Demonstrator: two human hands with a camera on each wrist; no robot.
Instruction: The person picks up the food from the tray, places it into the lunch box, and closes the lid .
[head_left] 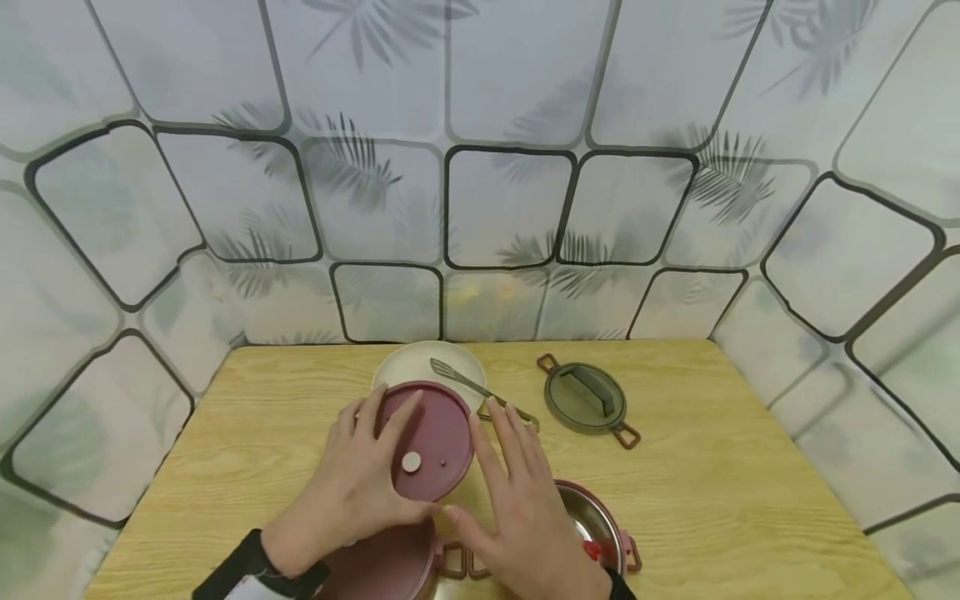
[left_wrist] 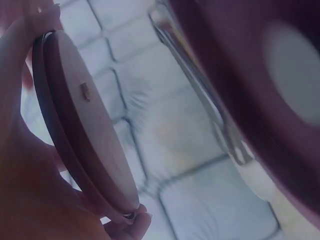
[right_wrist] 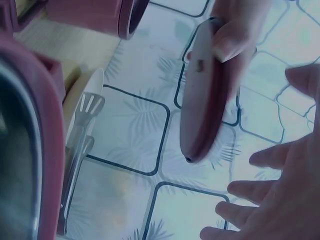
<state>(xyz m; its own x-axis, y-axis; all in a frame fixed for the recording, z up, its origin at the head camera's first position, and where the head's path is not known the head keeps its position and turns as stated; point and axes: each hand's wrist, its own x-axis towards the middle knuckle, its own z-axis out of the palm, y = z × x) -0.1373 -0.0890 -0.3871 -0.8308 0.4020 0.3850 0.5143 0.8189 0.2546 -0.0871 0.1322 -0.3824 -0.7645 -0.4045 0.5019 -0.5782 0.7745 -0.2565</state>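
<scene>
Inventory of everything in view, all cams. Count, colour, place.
lid: 1, maroon, held up by the left hand
pot: 1, maroon, front left
steel-lined pot: 1, maroon rim, front right
contents: count unclear, red, inside steel-lined pot
lidded pan: 1, grey-green, brown handles, right rear
plate: 1, white, rear centre
slotted turner: 1, grey, over the plate
second utensil: 1, partly hidden, beside turner
table: 1, light wood, beneath
wall covering: pale, leaf print, behind
left hand: 1, bare, on lid
right hand: 1, bare, right of lid
</scene>
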